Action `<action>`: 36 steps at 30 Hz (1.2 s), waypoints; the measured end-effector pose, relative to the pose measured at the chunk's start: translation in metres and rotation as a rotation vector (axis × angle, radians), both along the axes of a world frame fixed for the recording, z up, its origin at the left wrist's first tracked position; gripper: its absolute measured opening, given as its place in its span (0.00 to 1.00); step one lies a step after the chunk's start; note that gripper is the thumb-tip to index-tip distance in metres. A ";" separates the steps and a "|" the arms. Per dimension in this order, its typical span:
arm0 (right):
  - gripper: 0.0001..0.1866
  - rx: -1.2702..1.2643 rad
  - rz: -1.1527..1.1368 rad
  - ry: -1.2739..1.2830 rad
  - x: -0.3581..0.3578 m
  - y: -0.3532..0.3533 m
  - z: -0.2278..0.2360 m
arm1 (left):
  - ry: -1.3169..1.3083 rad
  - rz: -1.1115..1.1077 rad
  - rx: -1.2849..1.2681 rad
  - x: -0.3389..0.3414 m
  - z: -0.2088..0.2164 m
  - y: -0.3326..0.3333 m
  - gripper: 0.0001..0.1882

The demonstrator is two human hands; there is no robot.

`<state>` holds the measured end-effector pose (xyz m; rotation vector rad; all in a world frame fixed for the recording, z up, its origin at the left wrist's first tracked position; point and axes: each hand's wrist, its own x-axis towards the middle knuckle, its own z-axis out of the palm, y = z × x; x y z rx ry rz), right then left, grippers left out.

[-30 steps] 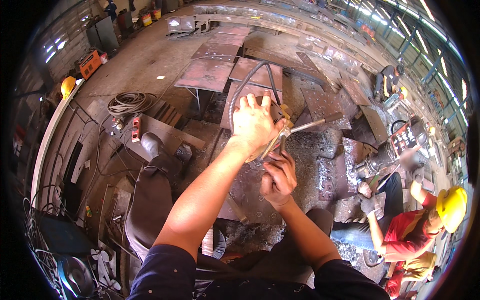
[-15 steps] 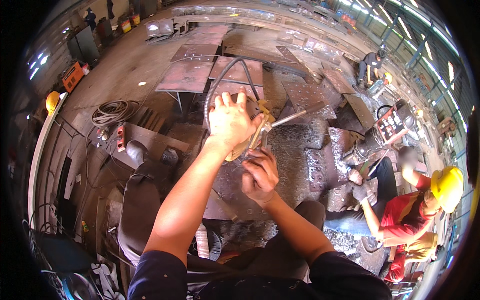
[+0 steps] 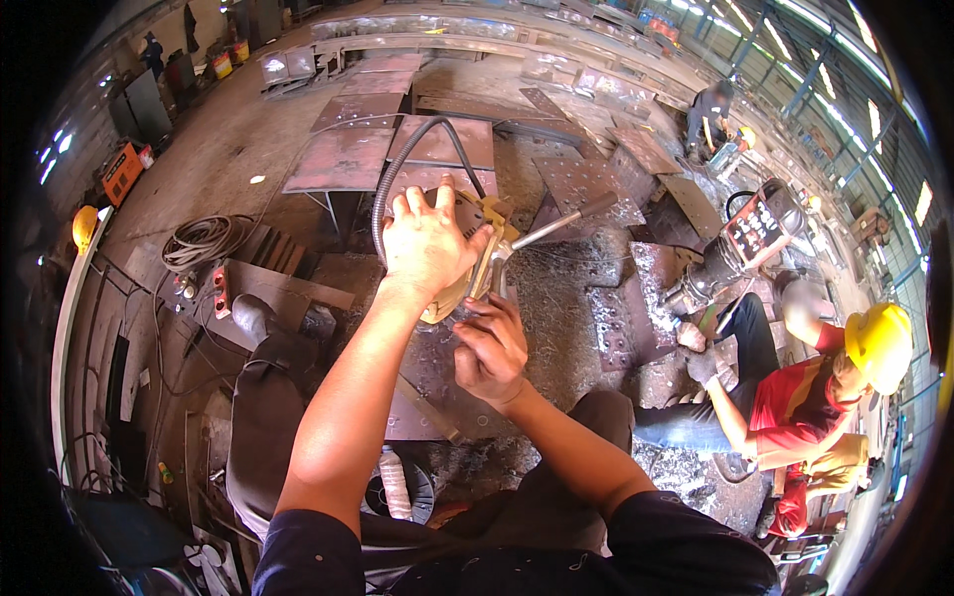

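Note:
Before me stands a yellow magnetic drill (image 3: 449, 300) on a dark steel plate (image 3: 409, 415) dotted with round marks. My left hand (image 3: 427, 241) lies on top of the drill, fingers spread and stretched over its housing. A silver feed lever (image 3: 542, 231) with a dark grip sticks out to the right from the drill's hub. Just below that hub, my right hand (image 3: 493, 348) has its fingers curled around a second, shorter-looking lever (image 3: 498, 279), mostly hidden by the fingers. A grey corrugated hose (image 3: 386, 189) arches up from the drill's far side.
At right, a person in a yellow helmet (image 3: 878, 343) sits beside another drill (image 3: 730, 248). Steel plates (image 3: 343, 159) lie ahead. A coiled cable (image 3: 206, 241) and red socket strip (image 3: 221, 288) are at left. A plastic bottle (image 3: 395, 482) stands between my legs.
The whole view has shifted, so things appear farther left and slightly higher or lower. Both hands keep their places on the drill, and the levers look the same.

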<state>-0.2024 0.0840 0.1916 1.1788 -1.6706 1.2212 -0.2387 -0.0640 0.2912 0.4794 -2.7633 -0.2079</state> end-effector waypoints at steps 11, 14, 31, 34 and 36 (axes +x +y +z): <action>0.10 0.009 -0.009 0.011 0.001 0.001 -0.003 | -0.014 -0.004 -0.003 0.000 0.000 0.000 0.51; 0.09 0.006 -0.009 0.006 0.002 0.000 -0.002 | -0.004 -0.004 -0.005 0.000 0.001 0.000 0.50; 0.10 0.015 -0.008 -0.009 0.003 0.001 -0.004 | 0.008 0.003 -0.032 0.001 0.001 0.002 0.49; 0.10 0.015 -0.008 -0.006 0.004 0.001 -0.005 | 0.005 0.002 -0.025 0.002 0.001 0.002 0.49; 0.10 0.017 -0.012 -0.006 0.004 0.001 -0.006 | 0.009 0.000 -0.024 0.002 0.001 0.002 0.50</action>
